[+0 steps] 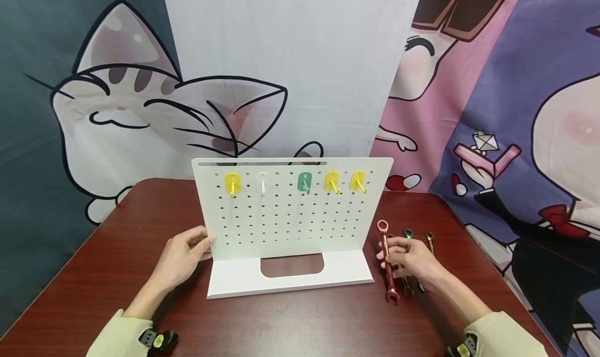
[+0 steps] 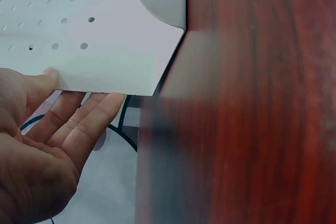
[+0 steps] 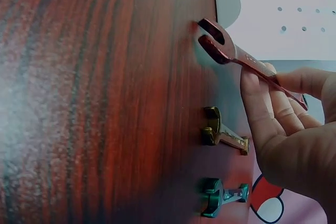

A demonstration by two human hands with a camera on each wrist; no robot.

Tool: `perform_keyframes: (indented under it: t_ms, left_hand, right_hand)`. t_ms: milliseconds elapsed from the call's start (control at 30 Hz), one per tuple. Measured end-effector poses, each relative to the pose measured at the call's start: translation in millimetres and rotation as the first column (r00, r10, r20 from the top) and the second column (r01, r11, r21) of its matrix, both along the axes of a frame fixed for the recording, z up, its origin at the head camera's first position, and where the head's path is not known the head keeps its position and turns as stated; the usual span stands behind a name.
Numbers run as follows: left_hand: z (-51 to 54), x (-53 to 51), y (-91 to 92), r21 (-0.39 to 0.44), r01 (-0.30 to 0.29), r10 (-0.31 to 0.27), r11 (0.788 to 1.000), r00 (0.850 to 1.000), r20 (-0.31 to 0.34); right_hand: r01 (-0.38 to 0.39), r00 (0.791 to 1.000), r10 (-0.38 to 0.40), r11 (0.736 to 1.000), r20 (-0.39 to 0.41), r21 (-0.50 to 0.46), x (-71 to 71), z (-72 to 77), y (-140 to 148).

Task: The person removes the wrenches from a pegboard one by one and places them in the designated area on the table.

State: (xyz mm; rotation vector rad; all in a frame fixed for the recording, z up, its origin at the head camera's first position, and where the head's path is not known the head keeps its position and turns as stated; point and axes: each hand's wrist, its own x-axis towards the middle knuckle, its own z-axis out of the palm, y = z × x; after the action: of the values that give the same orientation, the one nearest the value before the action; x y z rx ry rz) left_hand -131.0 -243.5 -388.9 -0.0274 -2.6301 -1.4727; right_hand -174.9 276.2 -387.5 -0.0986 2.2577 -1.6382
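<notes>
A white pegboard (image 1: 286,221) stands on the table with several hooks along its upper part. My left hand (image 1: 184,256) holds the board's left edge, its thumb in front and its fingers (image 2: 92,127) behind. To the right of the board, my right hand (image 1: 414,260) pinches a red combination wrench (image 3: 252,62) between thumb and fingers. The wrench's ring end points away and its open jaw faces me, raised off the table in the right wrist view. Beneath and beside that hand lie a gold wrench (image 3: 228,137) and a green wrench (image 3: 227,196).
Another gold wrench (image 1: 430,239) lies farther right. Yellow hooks (image 1: 232,184), a clear hook (image 1: 263,183) and a green hook (image 1: 304,182) sit on the board. The board's white base (image 1: 234,281) has a cutout. A printed cloth (image 1: 300,60) hangs behind the brown table (image 1: 290,325).
</notes>
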Motion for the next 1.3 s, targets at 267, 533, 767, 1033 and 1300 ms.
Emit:
perform_keyframes:
  t_ms: [267, 533, 767, 1033, 1300]
  left_hand:
    - [0.0, 0.0, 0.3, 0.003, 0.001, -0.001, 1.000, 1.000, 0.000]
    - [0.7, -0.3, 0.4, 0.011, 0.005, -0.005, 1.000, 1.000, -0.001]
    - [-0.8, 0.3, -0.4, 0.005, 0.004, -0.004, 1.000, 1.000, -0.002]
    - [-2.5, 0.9, -0.8, 0.003, -0.003, 0.003, 1.000, 1.000, 0.003]
    - [-1.4, 0.5, -0.3, 0.021, 0.000, 0.000, 1.000, 1.000, 0.001]
  right_hand:
    - [0.000, 0.999, 0.000, 1.000, 0.035, -0.003, -4.1, -2.4, 3.2]
    - [0.008, 0.999, -0.007, 1.000, 0.045, -0.017, -5.3, -6.5, 5.8]
    - [0.014, 0.998, -0.012, 1.000, 0.057, -0.026, -5.9, -7.0, 7.2]
    - [0.026, 0.997, -0.024, 0.999, 0.069, -0.033, -7.2, -7.6, 6.7]
    - [0.064, 0.996, -0.063, 0.998, 0.067, -0.020, -7.5, -10.3, 6.7]
